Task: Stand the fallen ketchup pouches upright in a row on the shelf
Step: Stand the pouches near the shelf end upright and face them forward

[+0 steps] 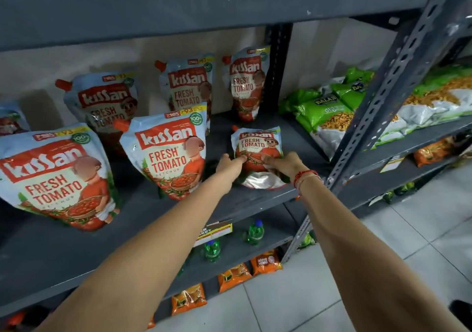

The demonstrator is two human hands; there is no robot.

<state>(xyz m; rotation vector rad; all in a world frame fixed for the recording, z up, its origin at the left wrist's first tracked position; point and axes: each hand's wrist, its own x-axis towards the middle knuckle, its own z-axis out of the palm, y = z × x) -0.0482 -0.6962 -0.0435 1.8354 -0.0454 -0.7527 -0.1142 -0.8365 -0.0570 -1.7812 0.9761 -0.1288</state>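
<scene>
Far to the left of our grip, two big ketchup pouches stand in the front row – the large pouch point(55, 176) at the shelf's front edge and the middle pouch point(169, 150) just beside our left hand. Behind them three back pouches point(190, 86) lean on the wall.

Our left hand point(229, 167) and right hand point(283, 164) both close on the fallen pouch point(258, 150), one at each side of its lower half, fingertips pressing the printed front. It lies tilted back on the grey shelf point(255, 199), near the front edge, its white bottom gusset towards us and the spout away.

We judge the pouch to be soft and rather heavy with sauce – the film looks glossy, so it may slip. It is better to hold low at both side seams and settle the gusset flat.

Right of the grip, past the upright post point(383, 96), lie green snack bags point(329, 112).
</scene>
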